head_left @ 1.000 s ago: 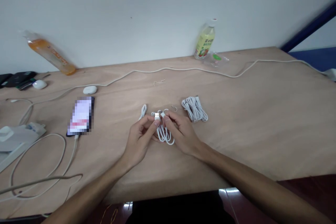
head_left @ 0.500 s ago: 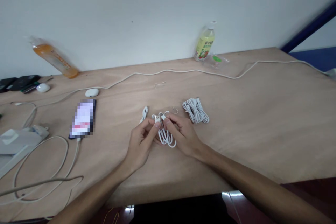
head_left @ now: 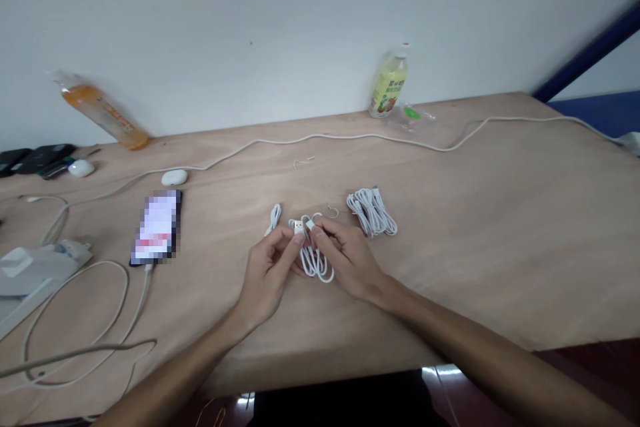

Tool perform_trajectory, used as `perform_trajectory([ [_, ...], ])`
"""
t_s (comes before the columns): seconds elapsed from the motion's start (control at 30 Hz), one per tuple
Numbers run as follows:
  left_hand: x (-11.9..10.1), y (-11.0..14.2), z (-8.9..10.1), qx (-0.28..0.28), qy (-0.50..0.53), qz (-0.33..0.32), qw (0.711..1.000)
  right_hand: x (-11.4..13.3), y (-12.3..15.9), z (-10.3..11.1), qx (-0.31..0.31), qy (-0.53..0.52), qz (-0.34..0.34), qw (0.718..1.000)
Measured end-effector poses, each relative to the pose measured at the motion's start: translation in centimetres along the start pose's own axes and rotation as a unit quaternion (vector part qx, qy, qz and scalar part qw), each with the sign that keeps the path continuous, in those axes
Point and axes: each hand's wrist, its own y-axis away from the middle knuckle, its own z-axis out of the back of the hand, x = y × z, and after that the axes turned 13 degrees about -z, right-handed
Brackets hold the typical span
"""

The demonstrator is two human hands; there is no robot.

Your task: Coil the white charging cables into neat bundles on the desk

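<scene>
Both my hands meet over the middle of the wooden table (head_left: 500,213). A looped white USB cable (head_left: 313,260) hangs between them. My left hand (head_left: 270,270) pinches its USB plug end with thumb and fingertips. My right hand (head_left: 347,257) pinches the other, smaller plug right beside it. A second white cable bundle (head_left: 371,211) lies coiled just right of my right hand. A short white cable piece (head_left: 273,217) lies just beyond my left hand.
A phone (head_left: 157,227) with a lit screen lies to the left, plugged into a white cord (head_left: 90,293). A long cord (head_left: 350,137) crosses the back of the table. A yellow drink bottle (head_left: 389,83) stands by the wall; an orange bottle (head_left: 100,110) leans at left. A white earbud case (head_left: 175,177) sits near it.
Hardly anything differs: both hands keep the cable ends pinched together at the same spot. The view has shifted slightly.
</scene>
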Motion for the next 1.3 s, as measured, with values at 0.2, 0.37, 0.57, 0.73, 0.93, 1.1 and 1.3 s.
perform_trajectory([
  [0.2, 0.06, -0.10, 0.00, 0.006, 0.007, -0.003, 1.000, -0.13, 0.00, 0.05, 0.000, 0.004, 0.000, 1.000],
  [0.37, 0.19, -0.10, 0.06, 0.015, 0.010, -0.009, 1.000, -0.22, -0.02, 0.07, -0.001, 0.004, 0.006, 1.000],
  [0.57, 0.37, -0.10, 0.13, 0.014, 0.010, -0.010, 1.000, -0.16, -0.04, 0.03, 0.001, -0.005, 0.013, 1.000],
  [0.73, 0.43, -0.15, 0.08, 0.015, 0.004, -0.013, 1.000, -0.22, -0.13, -0.01, -0.001, -0.005, 0.018, 1.000],
  [0.93, 0.29, -0.18, 0.08, 0.017, 0.003, -0.017, 1.000, -0.39, -0.02, -0.07, -0.005, -0.003, 0.014, 1.000],
  [1.1, 0.27, -0.16, 0.15, 0.017, -0.001, -0.017, 1.000, -0.43, -0.02, -0.02, -0.009, 0.009, 0.017, 1.000],
  [1.3, 0.06, -0.11, 0.01, 0.015, -0.005, -0.027, 1.000, -0.24, 0.05, -0.01, -0.015, 0.020, 0.029, 0.999],
])
